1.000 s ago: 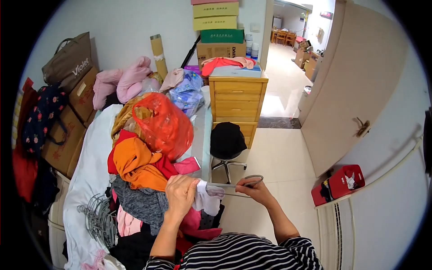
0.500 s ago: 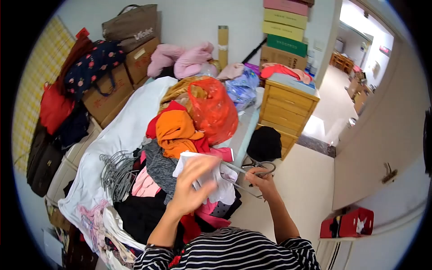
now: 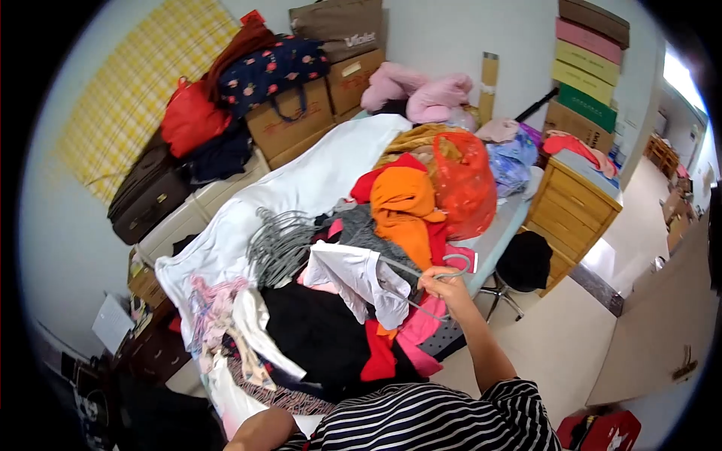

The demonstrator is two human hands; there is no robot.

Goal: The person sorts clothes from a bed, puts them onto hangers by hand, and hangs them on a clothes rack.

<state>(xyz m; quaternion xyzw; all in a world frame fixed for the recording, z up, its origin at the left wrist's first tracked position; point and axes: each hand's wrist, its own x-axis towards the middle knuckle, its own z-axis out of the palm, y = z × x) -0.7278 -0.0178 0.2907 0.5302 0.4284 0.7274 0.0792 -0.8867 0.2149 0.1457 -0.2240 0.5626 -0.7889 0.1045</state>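
My right hand (image 3: pixel 444 287) is closed around a grey clothes hanger (image 3: pixel 404 266) near its hook. A white garment (image 3: pixel 350 269) hangs on the far end of the hanger, spread above the pile of clothes. Of my left arm (image 3: pixel 263 430), only a part shows at the bottom edge; the hand itself is out of sight. Below the white garment lie black clothing (image 3: pixel 308 331), a dark grey garment (image 3: pixel 361 229) and pink clothing (image 3: pixel 423 331). A bundle of grey hangers (image 3: pixel 278 244) rests on the bed, left of the garment.
An orange garment (image 3: pixel 402 199) and a red plastic bag (image 3: pixel 466 188) lie further back on the bed. A wooden drawer cabinet (image 3: pixel 571 218) stands at the right, with a stool (image 3: pixel 524 263) before it. Cardboard boxes (image 3: pixel 289 124) and bags line the wall.
My left hand has left the white garment and dropped out of view at the bottom. My right hand still holds the hanger. The view has turned to the left.
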